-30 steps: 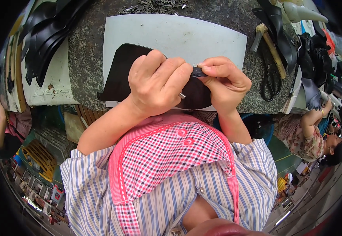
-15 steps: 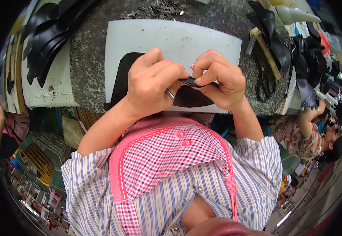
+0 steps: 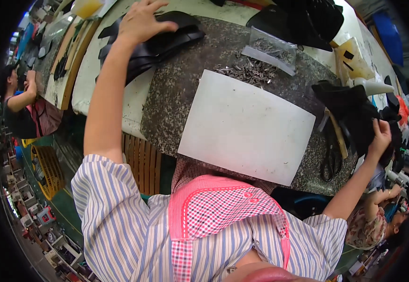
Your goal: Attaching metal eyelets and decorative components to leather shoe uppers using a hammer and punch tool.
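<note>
My left hand [image 3: 143, 22] reaches to the far left with its fingers spread, over a stack of curved black leather-like pieces [image 3: 167, 47]. Whether its fingertips touch the stack I cannot tell. At the right, my right hand [image 3: 381, 137] pinches the edge of a black leather-like piece [image 3: 350, 113] beside other dark pieces. A white cutting board [image 3: 249, 129] lies bare and tilted on the speckled stone slab [image 3: 167, 103] between my arms.
Small metal parts [image 3: 254, 73] lie heaped behind the board, next to a clear plastic bag [image 3: 272, 49]. A hammer [image 3: 338, 136] and black scissors [image 3: 329, 164] lie at the right. More black pieces [image 3: 294, 21] are at the back. People sit on both sides.
My hands have moved apart from over the board, the left to the far-left stack, the right to the right side. The black piece has left the board, and the view has shifted.
</note>
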The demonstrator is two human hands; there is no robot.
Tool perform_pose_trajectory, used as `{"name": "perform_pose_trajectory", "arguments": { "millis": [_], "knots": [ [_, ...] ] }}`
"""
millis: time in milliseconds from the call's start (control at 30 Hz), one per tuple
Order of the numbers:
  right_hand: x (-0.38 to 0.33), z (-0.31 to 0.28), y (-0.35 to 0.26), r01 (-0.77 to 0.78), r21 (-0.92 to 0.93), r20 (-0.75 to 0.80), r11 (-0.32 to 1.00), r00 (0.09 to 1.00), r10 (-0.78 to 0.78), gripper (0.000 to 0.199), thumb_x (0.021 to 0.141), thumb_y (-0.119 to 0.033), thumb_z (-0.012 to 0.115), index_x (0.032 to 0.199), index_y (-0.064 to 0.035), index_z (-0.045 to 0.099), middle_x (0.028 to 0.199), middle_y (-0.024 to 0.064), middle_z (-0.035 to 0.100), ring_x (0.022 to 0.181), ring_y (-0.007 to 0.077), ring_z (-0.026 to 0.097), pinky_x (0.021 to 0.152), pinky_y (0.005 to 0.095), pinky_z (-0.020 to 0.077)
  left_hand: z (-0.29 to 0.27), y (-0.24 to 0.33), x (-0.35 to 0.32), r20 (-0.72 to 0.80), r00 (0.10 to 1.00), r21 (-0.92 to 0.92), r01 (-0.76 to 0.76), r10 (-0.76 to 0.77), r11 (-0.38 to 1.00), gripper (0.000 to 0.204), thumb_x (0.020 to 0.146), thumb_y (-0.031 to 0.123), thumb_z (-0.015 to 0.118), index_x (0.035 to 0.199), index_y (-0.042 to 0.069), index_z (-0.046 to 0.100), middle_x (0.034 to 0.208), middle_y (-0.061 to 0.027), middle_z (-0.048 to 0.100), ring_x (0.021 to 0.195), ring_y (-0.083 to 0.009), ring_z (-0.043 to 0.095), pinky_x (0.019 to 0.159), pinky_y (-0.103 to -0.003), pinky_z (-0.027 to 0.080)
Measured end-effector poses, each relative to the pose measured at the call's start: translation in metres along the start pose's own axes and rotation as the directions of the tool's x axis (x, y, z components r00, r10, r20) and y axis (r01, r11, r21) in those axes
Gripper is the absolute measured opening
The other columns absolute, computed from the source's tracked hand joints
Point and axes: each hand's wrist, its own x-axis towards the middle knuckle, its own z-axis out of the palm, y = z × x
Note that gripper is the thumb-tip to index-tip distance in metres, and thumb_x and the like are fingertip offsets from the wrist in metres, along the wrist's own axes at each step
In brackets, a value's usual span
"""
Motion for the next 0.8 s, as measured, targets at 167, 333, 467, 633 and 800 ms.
{"name": "perform_pose_trajectory", "arguments": {
  "millis": [167,333,467,633,800],
  "knots": [
    [-0.011,0.032,-0.018,0.193,-0.93,0.03,0.313,0.888,-0.458,0.04,0.071,-0.031,0.067,0.102,-0.008,0.056,0.094,0.008,0.059,0.088,0.0227,0.054,0.081,0.0335,0.0378,0.03,-0.047,-0.018,0.359,0.93,0.118,-0.129,0.079,0.985,0.038,0.068,0.029,0.065,0.104,0.019,0.058,0.081,-0.0047,0.058,0.094,-0.0212,0.049,0.073,-0.033,0.046],
    [-0.055,0.156,-0.133,0.596,-0.367,0.186,0.714,0.799,-0.572,0.022,0.068,-0.01,0.068,0.087,-0.0043,0.06,0.091,0.0084,0.058,0.089,0.0245,0.052,0.08,0.0311,0.0393,0.011,-0.004,-0.057,0.252,0.95,0.285,-0.256,0.186,0.924,0.033,0.067,0.035,0.064,0.096,0.019,0.06,0.076,-0.003,0.055,0.085,-0.0202,0.051,0.06,-0.03,0.047],
    [-0.071,0.208,-0.146,0.633,-0.121,0.387,0.764,0.739,-0.551,0.02,0.061,-0.005,0.067,0.08,-0.0041,0.059,0.084,0.0092,0.058,0.084,0.026,0.053,0.074,0.033,0.0415,-0.001,0.005,-0.069,0.355,0.93,0.255,-0.193,0.094,0.948,0.065,0.058,0.034,0.071,0.118,0.024,0.046,0.106,-0.0078,0.049,0.096,-0.0261,0.046,0.071,-0.033,0.047],
    [-0.086,0.226,-0.144,0.603,-0.026,0.47,0.797,0.711,-0.523,0.018,0.061,-0.005,0.067,0.078,-0.0054,0.059,0.079,0.0068,0.058,0.079,0.0252,0.054,0.07,0.0326,0.0419,-0.013,-0.028,-0.072,0.498,0.854,0.173,-0.267,0.149,0.948,0.079,0.058,0.015,0.072,0.127,0.026,0.036,0.109,-0.0116,0.049,0.098,-0.026,0.046,0.077,-0.032,0.046],
    [-0.093,0.233,-0.129,0.392,-0.118,0.585,0.912,0.77,-0.255,0.014,0.066,-0.007,0.065,0.079,-0.0065,0.059,0.077,0.0066,0.058,0.072,0.0235,0.055,0.064,0.0319,0.0442,-0.02,-0.028,-0.074,0.24,0.925,0.046,-0.313,0.294,0.949,0.057,0.068,0.0,0.056,0.119,0.023,0.047,0.086,-0.0059,0.059,0.08,-0.0224,0.051,0.069,-0.032,0.047]
  ]
}}
